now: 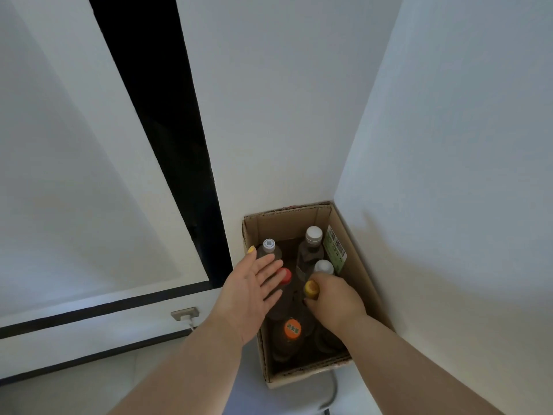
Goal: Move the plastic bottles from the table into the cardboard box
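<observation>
Six caps at least on show inside the brown open-topped cardboard box (357, 265), tucked on the floor into a corner of white walls: clear plastic bottles standing upright, close-packed. At the far end, a clear bottle with a white cap bearing a square code (269, 245) and a clear bottle with a plain pale-grey cap (313, 235). Nearer, a white-capped bottle (323, 266), a red-capped bottle (285, 275) and a yellow-capped bottle (311, 289). Nearest of all, an orange-capped bottle (292, 328). Beside that last, a dark rounded shoulder, possibly a seventh bottle, its cap hidden under the right forearm.

Right hand (336, 301) down inside the box, fingers curled round the neck of the yellow-capped bottle just below its cap; seemingly setting it into place, not yet let go. Left hand (250, 295) flat and spread, fingers straight, palm over the red-capped bottle, holding nothing; touching or hovering, cannot tell.

Judged well along: most of the box's floor filled, little room left. No table in view, so no telling how many bottles remain to fetch.

Writing: a few pale characters on the orange cap, too small to read. A square code printed on the far left white cap. A green label with a black barcode (336, 250) against the box's right wall, text illegible. No brand made out anywhere.
</observation>
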Available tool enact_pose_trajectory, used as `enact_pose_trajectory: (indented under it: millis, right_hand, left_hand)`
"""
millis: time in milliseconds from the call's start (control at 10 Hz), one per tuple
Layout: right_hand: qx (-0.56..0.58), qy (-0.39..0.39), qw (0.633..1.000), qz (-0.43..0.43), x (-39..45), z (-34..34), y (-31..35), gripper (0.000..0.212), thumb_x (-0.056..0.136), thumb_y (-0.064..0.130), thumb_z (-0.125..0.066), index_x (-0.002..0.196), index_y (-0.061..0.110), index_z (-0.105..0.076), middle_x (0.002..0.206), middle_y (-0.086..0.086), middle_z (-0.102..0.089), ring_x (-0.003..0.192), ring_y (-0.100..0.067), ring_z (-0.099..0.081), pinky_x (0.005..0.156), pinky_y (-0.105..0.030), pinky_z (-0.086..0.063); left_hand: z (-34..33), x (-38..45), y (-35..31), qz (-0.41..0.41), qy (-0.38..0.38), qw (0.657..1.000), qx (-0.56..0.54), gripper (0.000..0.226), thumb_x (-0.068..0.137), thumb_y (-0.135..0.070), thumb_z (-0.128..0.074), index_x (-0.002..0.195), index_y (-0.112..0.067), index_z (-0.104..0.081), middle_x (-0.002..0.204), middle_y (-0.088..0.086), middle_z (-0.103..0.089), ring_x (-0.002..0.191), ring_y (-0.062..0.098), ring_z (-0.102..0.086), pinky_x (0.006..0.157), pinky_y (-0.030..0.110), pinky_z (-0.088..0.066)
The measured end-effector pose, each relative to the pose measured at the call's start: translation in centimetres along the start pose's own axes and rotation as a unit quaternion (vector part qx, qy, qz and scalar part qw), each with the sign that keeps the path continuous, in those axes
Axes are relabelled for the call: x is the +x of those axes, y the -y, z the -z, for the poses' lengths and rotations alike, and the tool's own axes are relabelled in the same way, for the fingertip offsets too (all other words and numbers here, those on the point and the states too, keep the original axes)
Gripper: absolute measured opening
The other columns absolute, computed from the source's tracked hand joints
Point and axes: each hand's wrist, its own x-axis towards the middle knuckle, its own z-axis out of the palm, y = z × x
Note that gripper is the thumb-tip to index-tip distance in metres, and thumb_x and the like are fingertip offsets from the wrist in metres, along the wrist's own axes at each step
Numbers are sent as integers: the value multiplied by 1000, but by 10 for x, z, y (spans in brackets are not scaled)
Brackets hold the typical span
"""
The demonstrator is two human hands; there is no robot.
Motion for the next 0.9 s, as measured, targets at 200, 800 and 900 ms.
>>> enact_pose_trajectory:
  millis: [200, 800, 900]
  right_hand:
    - [-3, 1, 1000, 2, 1, 1, 0, 12, 89, 30, -64, 99, 26, -59, 92, 3, -68, 86, -18, -66, 76, -37, -58]
    - [50, -10, 998, 24, -4, 17, -2, 47, 83, 34, -71, 128, 33, -58, 119, 9, -66, 104, -13, -63, 85, -32, -56]
    - [118, -69, 990, 22, -10, 32, 1, 46, 84, 35, -71, 128, 34, -59, 127, 10, -64, 111, -11, -61, 91, -30, -54]
  left_hand:
    - [4, -3, 0, -10, -16, 1000, 9, 57, 97, -53, -46, 140, -17, -54, 135, 3, -66, 126, 20, -59, 112, 44, -39]
    - [4, -4, -1, -12, -18, 1000, 16, 57, 97, -51, -45, 142, -16, -53, 138, 4, -63, 127, 20, -58, 114, 44, -38]
    - [2, -12, -6, -40, -22, 997, 60, 60, 94, -51, -50, 144, -18, -51, 140, 1, -62, 127, 17, -57, 111, 40, -40]
